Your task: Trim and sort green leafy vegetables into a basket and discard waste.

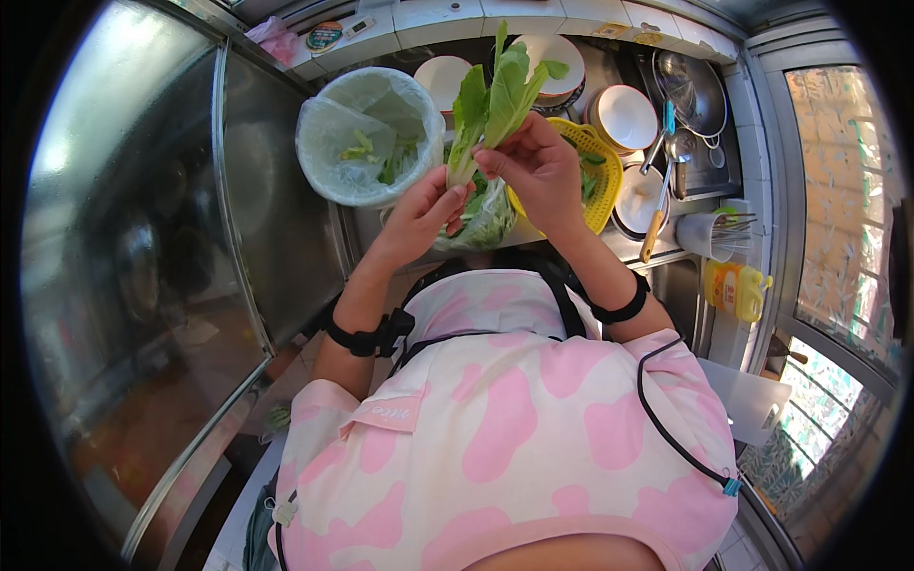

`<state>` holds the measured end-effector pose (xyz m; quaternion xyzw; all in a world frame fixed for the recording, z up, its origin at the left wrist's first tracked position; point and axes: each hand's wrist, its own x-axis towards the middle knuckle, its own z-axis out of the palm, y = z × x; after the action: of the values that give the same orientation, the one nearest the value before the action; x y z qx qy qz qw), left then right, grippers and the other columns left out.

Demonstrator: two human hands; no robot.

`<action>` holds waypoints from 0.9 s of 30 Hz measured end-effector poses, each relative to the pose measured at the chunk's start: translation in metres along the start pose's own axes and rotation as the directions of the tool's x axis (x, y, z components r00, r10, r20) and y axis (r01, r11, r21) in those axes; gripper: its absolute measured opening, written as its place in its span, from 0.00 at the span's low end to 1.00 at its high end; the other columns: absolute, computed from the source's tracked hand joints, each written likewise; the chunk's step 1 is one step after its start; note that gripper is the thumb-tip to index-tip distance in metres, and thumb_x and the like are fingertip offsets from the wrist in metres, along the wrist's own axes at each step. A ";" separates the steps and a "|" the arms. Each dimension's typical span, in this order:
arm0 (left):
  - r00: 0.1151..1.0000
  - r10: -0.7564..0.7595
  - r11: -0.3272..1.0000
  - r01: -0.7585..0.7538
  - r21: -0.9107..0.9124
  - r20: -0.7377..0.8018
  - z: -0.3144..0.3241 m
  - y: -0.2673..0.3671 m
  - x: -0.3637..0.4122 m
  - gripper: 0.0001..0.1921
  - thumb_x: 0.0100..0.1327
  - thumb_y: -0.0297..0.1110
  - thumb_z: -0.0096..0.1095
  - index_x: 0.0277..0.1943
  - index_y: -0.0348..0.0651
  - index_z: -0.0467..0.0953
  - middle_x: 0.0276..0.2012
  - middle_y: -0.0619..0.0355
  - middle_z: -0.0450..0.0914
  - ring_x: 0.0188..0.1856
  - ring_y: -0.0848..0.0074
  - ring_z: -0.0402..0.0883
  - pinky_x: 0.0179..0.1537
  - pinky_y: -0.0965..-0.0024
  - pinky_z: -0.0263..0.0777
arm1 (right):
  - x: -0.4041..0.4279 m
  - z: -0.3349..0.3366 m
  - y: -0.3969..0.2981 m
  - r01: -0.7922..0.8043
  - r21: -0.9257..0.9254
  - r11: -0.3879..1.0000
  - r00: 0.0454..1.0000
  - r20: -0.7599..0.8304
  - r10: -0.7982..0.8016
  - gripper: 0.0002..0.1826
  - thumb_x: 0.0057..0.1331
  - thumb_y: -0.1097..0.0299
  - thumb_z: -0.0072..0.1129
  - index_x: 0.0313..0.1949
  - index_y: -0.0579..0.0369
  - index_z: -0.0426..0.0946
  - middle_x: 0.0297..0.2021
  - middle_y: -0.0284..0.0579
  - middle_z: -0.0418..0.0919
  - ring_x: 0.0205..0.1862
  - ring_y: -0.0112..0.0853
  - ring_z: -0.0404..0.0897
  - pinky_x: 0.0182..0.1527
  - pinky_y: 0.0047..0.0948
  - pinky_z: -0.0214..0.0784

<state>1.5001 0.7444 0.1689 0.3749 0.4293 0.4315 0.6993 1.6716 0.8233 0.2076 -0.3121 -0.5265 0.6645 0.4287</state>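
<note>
My left hand (427,203) grips the pale stem base of a leafy green vegetable (493,100), which stands upright with its leaves pointing away from me. At the stalks, my right hand (535,168) pinches one with thumb and fingers. Beneath both hands lies a clear plastic bag (485,221) of greens. To the left stands a bin lined with a plastic bag (312,146), with some leaf scraps inside. A yellow plastic basket (610,178) holding green leaves is partly hidden behind my right hand and forearm.
White bowls (627,118) are stacked at the back and right. Beyond them are a wok (707,100), a ladle (680,146) and a wooden-handled utensil (651,235). A cup of skewers or whisk wires (703,235) and a yellow oil jug (735,291) stand by the right wall.
</note>
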 end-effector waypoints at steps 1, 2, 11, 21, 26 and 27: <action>1.000 -0.007 0.998 0.007 -0.066 0.001 0.001 -0.002 0.001 0.08 0.73 0.34 0.47 0.49 0.40 0.68 0.30 0.67 0.68 0.28 0.84 0.65 0.31 0.79 0.65 | 0.000 0.001 0.000 -0.001 -0.020 1.000 1.000 -0.009 0.000 0.11 0.61 0.78 0.64 0.42 0.61 0.73 0.35 0.38 0.81 0.37 0.20 0.80 0.40 0.20 0.74; 1.000 -0.013 0.991 0.014 -0.132 0.003 0.003 -0.003 0.002 0.07 0.74 0.34 0.45 0.44 0.41 0.69 0.27 0.68 0.63 0.25 0.86 0.60 0.27 0.80 0.60 | -0.002 0.004 0.000 -0.001 -0.019 1.000 1.000 -0.009 0.001 0.11 0.61 0.78 0.64 0.42 0.61 0.73 0.35 0.38 0.81 0.37 0.20 0.80 0.40 0.20 0.74; 0.971 -0.083 0.861 -0.043 -0.507 -0.223 -0.005 0.005 0.014 0.07 0.72 0.37 0.48 0.38 0.45 0.65 0.25 0.69 0.56 0.25 0.86 0.54 0.24 0.82 0.50 | -0.019 -0.003 -0.003 0.508 -0.265 0.820 0.855 0.040 -0.517 0.08 0.59 0.74 0.64 0.38 0.59 0.77 0.33 0.40 0.82 0.34 0.32 0.81 0.40 0.29 0.73; 0.997 0.013 0.981 -0.027 -0.194 -0.072 0.008 0.019 0.004 0.10 0.74 0.42 0.49 0.43 0.44 0.65 0.25 0.69 0.56 0.23 0.87 0.52 0.23 0.82 0.48 | -0.033 -0.153 0.048 -0.032 -0.951 0.308 0.999 -0.020 0.042 0.21 0.59 0.66 0.67 0.50 0.57 0.74 0.40 0.44 0.79 0.35 0.29 0.78 0.37 0.27 0.71; 0.995 -0.097 0.990 0.099 -0.099 0.030 0.019 0.016 0.010 0.09 0.74 0.41 0.49 0.44 0.45 0.65 0.24 0.70 0.57 0.21 0.88 0.51 0.22 0.82 0.46 | 0.000 -0.034 -0.013 -0.232 0.013 0.973 0.968 0.105 0.230 0.17 0.64 0.67 0.64 0.51 0.60 0.77 0.41 0.37 0.80 0.33 0.16 0.73 0.34 0.15 0.67; 0.987 -0.152 0.986 0.156 -0.064 0.056 0.022 0.017 0.009 0.09 0.74 0.40 0.50 0.45 0.45 0.66 0.24 0.70 0.56 0.21 0.89 0.52 0.22 0.82 0.46 | 0.004 -0.027 -0.014 -0.231 0.016 0.973 0.968 0.101 0.229 0.17 0.64 0.67 0.64 0.51 0.60 0.77 0.41 0.37 0.80 0.33 0.16 0.73 0.34 0.15 0.67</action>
<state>1.5176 0.7555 0.1895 0.3272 0.4240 0.3809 0.7537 1.6963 0.8393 0.2143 -0.3319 -0.4982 0.7315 0.3265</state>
